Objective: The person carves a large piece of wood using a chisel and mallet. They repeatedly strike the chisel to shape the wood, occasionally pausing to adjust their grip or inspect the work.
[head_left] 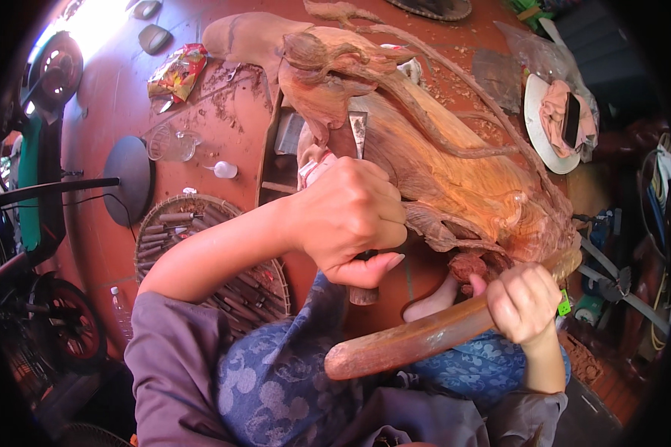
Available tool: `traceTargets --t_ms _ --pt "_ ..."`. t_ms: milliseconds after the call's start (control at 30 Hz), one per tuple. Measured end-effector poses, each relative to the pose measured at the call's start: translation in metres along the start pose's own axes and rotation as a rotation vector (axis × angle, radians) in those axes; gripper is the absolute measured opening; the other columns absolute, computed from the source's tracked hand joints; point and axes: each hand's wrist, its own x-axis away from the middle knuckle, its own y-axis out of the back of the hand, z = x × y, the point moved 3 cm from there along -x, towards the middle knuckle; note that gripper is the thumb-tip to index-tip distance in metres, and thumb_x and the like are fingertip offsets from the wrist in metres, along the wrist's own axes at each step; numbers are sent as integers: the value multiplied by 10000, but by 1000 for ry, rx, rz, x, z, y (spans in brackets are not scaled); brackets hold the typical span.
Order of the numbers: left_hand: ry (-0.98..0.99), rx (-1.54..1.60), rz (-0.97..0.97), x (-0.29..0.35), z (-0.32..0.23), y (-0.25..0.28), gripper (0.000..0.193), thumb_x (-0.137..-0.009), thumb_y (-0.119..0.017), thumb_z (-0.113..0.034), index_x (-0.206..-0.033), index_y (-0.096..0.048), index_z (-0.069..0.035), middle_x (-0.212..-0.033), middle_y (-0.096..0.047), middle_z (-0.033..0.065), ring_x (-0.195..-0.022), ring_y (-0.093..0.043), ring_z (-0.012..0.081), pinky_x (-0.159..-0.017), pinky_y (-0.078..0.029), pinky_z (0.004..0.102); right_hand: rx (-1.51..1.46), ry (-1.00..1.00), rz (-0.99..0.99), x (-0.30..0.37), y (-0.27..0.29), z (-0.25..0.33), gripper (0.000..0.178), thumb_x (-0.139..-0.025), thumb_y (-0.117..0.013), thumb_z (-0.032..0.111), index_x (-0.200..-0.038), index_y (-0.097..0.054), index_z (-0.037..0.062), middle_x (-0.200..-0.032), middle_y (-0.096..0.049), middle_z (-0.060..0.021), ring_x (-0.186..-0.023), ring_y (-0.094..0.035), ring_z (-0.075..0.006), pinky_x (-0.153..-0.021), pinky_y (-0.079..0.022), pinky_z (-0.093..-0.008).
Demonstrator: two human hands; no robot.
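A large carved piece of reddish-brown wood [425, 134], with branch-like strands in relief, lies in front of me. My left hand [356, 220] is closed in a fist around a wooden-handled chisel [364, 295]; the handle's butt sticks out below the fist, and most of the tool is hidden by my fingers. A flat metal piece, apparently its blade, shows beyond the knuckles against the carving. My right hand [525, 302] grips a long, smooth wooden mallet [410, 341], which slants across my lap with its rounded end toward the lower left, apart from the chisel.
A round woven basket [286, 292] of wooden-handled tools sits at my left. Beyond it are a small white bottle [224, 170], a glass mug [170, 141] and a fan's round base [129, 181]. A phone [572, 119] rests on cloth at right. Wood chips litter the tiles.
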Motion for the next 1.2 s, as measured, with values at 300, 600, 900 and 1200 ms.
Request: traceTargets --t_ms 300,600,900,1200 --pt "46 -28 18 -5 -2 4 246 -706 -629 -273 -605 -501 -89 -603 -485 58 -561 -531 277 -515 -410 404 74 14 -42 -5 -1 -17 217 -734 -771 35 -789 -560 42 -722 -537 -76 -594 -530 -216 -519 -465 -323" --pt "43 -43 -17 -6 -1 3 211 -705 -621 -269 -635 -555 -80 -646 -558 57 -574 -547 266 -519 -419 388 91 30 -101 -5 -7 -25 195 -728 -749 27 -776 -563 63 -686 -506 -47 -571 -503 -184 -480 -405 -298" --pt "67 -96 -15 -10 0 3 207 -700 -616 -254 -617 -527 -86 -616 -514 59 -550 -522 271 -503 -403 387 -34 147 -223 -4 -11 -39 246 -682 -786 9 -789 -570 56 -712 -557 -61 -600 -538 -203 -530 -477 -319" --pt "-47 -18 60 -12 -16 -8 241 -724 -642 -301 -665 -530 -96 -688 -535 46 -604 -545 246 -536 -408 369 -94 65 -229 0 -10 -32 231 -704 -770 8 -776 -556 55 -712 -544 -70 -574 -536 -201 -513 -457 -313"
